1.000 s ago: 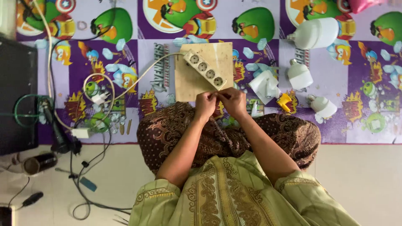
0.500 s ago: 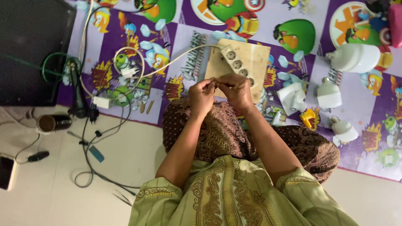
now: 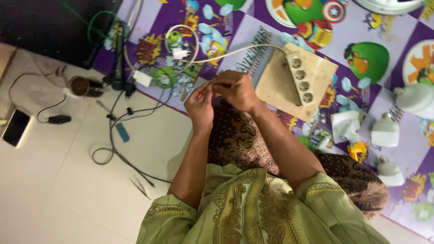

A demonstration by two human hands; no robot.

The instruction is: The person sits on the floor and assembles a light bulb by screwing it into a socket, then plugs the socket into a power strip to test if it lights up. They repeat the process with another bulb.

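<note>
Something tiny sits pinched between both sets of fingertips, too small and too covered by the fingers to make out, so its long axis cannot be told. The left hand (image 3: 199, 105) and right hand (image 3: 236, 89) meet fingertip to fingertip above the lap, the right curled over the left's thumb and forefinger.

Just beyond the right hand lies a wooden board (image 3: 280, 88) carrying a socket strip (image 3: 302, 78) with four round outlets, its length running diagonally away from the person. A white cable (image 3: 235, 51) leads from it to a coil near a white charger (image 3: 143, 78). Black wires (image 3: 113, 149) trail over the tiled floor beside a phone (image 3: 16, 127). White bulb parts (image 3: 385, 132) sit on the cartoon mat (image 3: 253, 27) at the right, one cut off by the frame's edge.
</note>
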